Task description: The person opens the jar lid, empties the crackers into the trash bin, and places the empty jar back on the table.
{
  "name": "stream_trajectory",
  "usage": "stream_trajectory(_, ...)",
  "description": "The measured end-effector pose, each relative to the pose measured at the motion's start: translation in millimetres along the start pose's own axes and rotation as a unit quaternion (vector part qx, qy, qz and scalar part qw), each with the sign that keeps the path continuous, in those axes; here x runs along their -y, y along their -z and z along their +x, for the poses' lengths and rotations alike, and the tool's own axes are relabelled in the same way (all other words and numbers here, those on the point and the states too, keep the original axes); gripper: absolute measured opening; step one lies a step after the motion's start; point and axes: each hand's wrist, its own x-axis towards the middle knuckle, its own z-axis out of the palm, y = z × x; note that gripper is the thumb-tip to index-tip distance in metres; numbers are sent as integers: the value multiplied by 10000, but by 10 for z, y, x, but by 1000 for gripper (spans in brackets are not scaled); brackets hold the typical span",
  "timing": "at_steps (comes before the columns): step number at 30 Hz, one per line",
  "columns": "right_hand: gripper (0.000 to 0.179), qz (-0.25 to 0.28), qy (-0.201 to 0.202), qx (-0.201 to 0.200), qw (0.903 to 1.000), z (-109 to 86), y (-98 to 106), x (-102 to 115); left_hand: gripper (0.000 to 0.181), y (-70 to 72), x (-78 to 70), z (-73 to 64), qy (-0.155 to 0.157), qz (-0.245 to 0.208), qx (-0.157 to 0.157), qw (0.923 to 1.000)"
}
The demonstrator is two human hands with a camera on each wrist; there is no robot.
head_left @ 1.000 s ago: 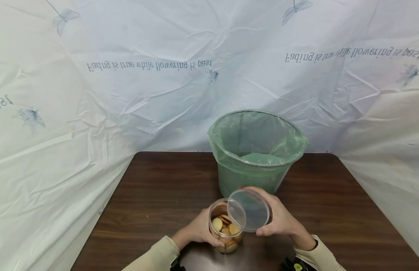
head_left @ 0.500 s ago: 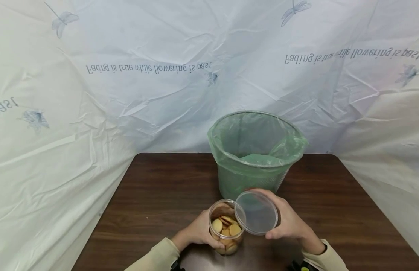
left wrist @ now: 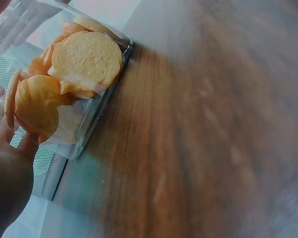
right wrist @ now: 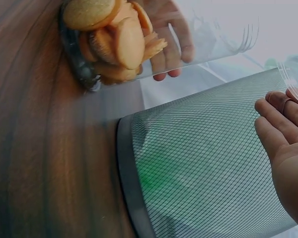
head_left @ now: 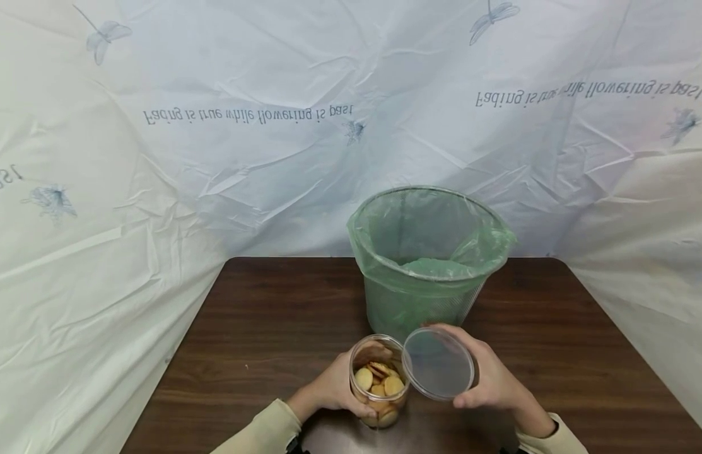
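Note:
My left hand [head_left: 333, 384] grips the side of a clear plastic jar [head_left: 378, 410], which stands upright on the table without its lid. Round golden biscuits [head_left: 378, 382] lie in its lower part, and the left wrist view shows the same biscuits [left wrist: 87, 59] through the clear wall. By its edge, my right hand [head_left: 489, 375] holds a clear round lid [head_left: 439, 364], tilted just right of the jar's mouth. In the right wrist view only a sliver of the lid [right wrist: 291, 84] shows by the fingers.
Behind both hands stands a mesh waste bin [head_left: 419, 309] lined with a green bag [head_left: 359, 243]. The dark wooden table [head_left: 271, 315] ends at a white printed sheet [head_left: 243, 164] hanging behind it and at both sides.
My right hand has drawn the lid to the right and slightly toward me, from overlapping the jar's mouth to beside it. The left hand and jar have stayed nearly in place.

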Motion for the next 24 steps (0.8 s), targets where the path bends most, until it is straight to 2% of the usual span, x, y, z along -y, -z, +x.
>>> stream_trajectory(1, 89, -19, -11, 5, 10000, -12, -2, -10, 95, 1, -49, 9, 21, 4, 7, 10000)
stream_trajectory(7, 91, -32, -92, -28, 9999, -83, 11, -56, 95, 18, -51, 17, 23, 165, 62, 9998)
stream_trajectory(17, 99, -124, -367, 96, 9992, -141, 46, -104, 102, -10, 237, -39, -3, 357, -82, 9993)
stream_trajectory(24, 98, -88, -252, -16, 9996, -189, 53, -119, 101, -5, 260, -51, 151, 301, -43, 9994)
